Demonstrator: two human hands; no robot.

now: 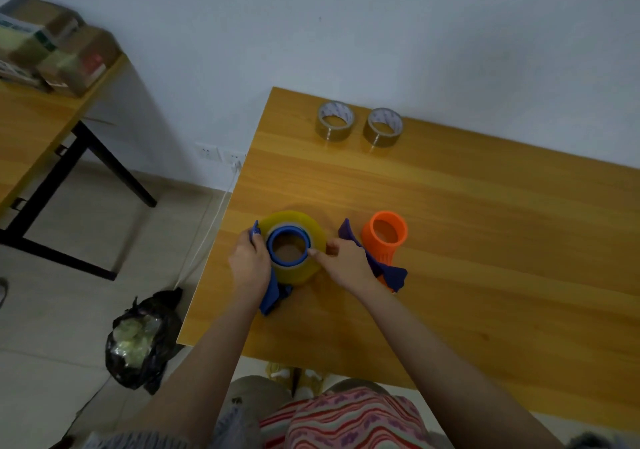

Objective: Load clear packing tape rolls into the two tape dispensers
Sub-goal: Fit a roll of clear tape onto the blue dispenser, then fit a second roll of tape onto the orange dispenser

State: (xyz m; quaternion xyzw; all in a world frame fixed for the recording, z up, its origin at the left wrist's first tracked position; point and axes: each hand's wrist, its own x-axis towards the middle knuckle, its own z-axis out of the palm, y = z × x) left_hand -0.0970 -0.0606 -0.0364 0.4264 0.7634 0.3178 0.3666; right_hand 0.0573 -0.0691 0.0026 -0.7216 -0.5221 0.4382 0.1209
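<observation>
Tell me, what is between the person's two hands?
In the head view, the clear tape roll, slipped over the blue dispenser, lies between the left hand and the right hand.

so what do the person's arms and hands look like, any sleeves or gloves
The left forearm and right forearm are bare, with no sleeves over them. The left hand and right hand wear no gloves; no watch, bracelet or ring shows. Grey-blue striped cloth at the bottom left edge may be a short sleeve, but that is unclear.
</observation>
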